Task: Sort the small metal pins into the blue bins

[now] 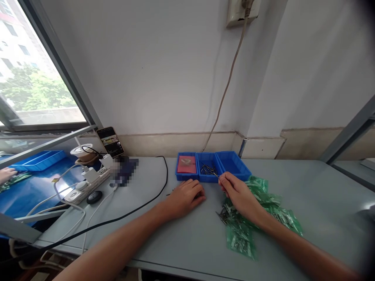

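Three blue bins stand in a row against the wall: the left bin (177, 171) holds a pink card (186, 167), the middle bin (206, 179) holds loose metal pins (208, 170), and nothing shows in the right bin (233, 162). My right hand (238, 193) is at the front edge of the right bin, its thumb and fingers pinched on a thin metal pin. Beneath and beside it lie green plastic bags (241, 238) of metal pieces, with more loose pieces (224, 216). My left hand (186, 197) rests on the table before the left bin, fingers curled together; whatever it holds is hidden.
The grey table (187, 242) carries a black cable (134, 211), a black mouse (94, 197), a power strip (88, 188) and a phone (110, 141) on the left. Beyond a metal frame at far left, another person's hand (6, 175) is near a blue tray (41, 160).
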`<state>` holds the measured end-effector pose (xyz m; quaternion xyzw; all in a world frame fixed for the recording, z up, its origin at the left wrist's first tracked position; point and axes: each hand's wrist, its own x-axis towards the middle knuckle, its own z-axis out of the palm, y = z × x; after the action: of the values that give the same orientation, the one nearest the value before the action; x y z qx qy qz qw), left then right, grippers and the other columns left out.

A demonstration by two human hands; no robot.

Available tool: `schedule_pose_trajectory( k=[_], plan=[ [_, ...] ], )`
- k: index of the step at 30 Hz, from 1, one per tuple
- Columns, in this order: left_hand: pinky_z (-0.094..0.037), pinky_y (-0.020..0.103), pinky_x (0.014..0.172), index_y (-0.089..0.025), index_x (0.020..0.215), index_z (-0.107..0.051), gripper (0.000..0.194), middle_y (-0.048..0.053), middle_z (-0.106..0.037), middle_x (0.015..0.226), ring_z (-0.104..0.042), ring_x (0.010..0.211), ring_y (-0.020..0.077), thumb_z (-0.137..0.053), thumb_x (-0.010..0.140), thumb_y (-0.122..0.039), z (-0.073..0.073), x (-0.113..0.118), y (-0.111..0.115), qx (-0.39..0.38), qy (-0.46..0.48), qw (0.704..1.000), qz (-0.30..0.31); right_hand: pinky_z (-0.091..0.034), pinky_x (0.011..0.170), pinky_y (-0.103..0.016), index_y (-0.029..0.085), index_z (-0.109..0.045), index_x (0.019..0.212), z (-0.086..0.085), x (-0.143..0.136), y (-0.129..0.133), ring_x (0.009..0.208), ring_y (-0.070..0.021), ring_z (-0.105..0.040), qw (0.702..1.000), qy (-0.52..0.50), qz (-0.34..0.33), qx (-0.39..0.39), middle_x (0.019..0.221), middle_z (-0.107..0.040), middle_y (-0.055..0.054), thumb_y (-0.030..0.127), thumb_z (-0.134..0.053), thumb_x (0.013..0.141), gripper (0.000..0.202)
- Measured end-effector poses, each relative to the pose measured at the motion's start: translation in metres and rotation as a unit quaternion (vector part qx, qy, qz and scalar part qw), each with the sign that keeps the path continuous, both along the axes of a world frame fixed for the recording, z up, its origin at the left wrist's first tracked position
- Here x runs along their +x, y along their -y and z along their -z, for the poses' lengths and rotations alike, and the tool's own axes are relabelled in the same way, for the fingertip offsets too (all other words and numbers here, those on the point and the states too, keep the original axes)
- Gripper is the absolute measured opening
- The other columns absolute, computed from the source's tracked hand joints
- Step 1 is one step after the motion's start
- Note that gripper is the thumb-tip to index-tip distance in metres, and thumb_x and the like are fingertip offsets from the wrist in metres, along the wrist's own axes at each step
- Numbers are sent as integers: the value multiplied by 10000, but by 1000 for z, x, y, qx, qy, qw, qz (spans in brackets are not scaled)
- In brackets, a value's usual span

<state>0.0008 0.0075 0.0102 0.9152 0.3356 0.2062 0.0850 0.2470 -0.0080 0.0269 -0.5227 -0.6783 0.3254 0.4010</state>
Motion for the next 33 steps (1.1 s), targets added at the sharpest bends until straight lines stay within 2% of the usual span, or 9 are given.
schedule_pose_trajectory(
  k=[6, 16, 23, 33],
  plan=[
    [-443, 366, 867, -216, 1065, -595, 147, 42, -639, 1069, -579, 957, 218, -633, 1076, -358, -3, -7, 3, 49, -27, 998, 5, -397, 615, -293, 255, -521, 859, -3, -1, 3, 698, -179, -492, 1000, -15, -2, 9, 808, -528, 24, 455, -416, 1115, 341],
    [-435, 367, 891, -211, 1090, -578, 184, 54, -630, 1090, -570, 967, 226, -591, 1101, -395, -3, -10, 0, 62, -37, 997, 7, -408, 613, -293, 256, -555, 901, -6, 0, 5, 691, -181, -497, 1000, -25, 13, 10, 815, -554, 19, 484, -450, 1099, 320],
    [-448, 370, 900, -205, 1111, -586, 218, 67, -636, 1115, -574, 975, 231, -597, 1096, -422, -10, -11, 2, 74, -35, 997, 15, -354, 548, -284, 256, -558, 930, -10, 0, 7, 596, -167, -404, 999, -29, 17, 24, 702, -465, 50, 516, -480, 1082, 311],
    [-456, 378, 880, -208, 1120, -592, 251, 74, -646, 1121, -591, 970, 233, -607, 1085, -456, -14, -12, 2, 101, -42, 994, 19, -371, 579, -296, 267, -561, 963, -9, 0, 8, 639, -183, -445, 999, -22, 9, 34, 736, -477, 42, 510, -471, 1091, 289]
  ],
)
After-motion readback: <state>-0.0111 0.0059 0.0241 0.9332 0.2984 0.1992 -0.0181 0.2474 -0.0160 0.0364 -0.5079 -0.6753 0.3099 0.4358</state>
